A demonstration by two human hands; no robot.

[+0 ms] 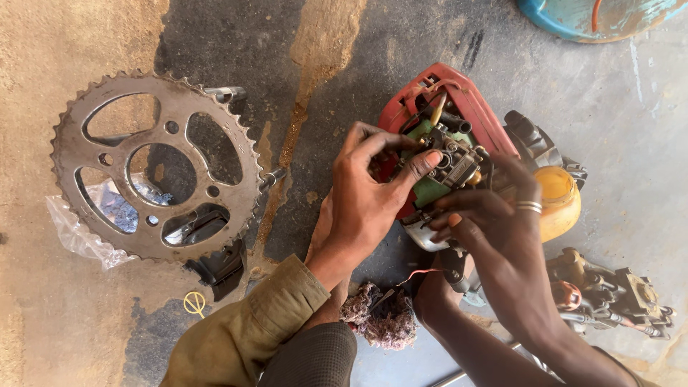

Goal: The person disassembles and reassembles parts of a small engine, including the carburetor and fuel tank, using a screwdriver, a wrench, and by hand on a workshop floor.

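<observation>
- Carburetor (457, 159) sits on the small red-covered engine (459, 107), on the concrete floor (401, 43).
- Left hand (365, 197) pinches its near side.
- Right hand (494, 215) grips beneath, seemingly; fingers partly hidden.
- Sprocket (154, 165) lies well apart.

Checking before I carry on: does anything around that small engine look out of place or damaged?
Parts lie scattered on the stained floor: a large sprocket rests on a crumpled plastic bag, left of the engine. Both hands, left and right, are on the carburetor. No damage is visible.
</observation>
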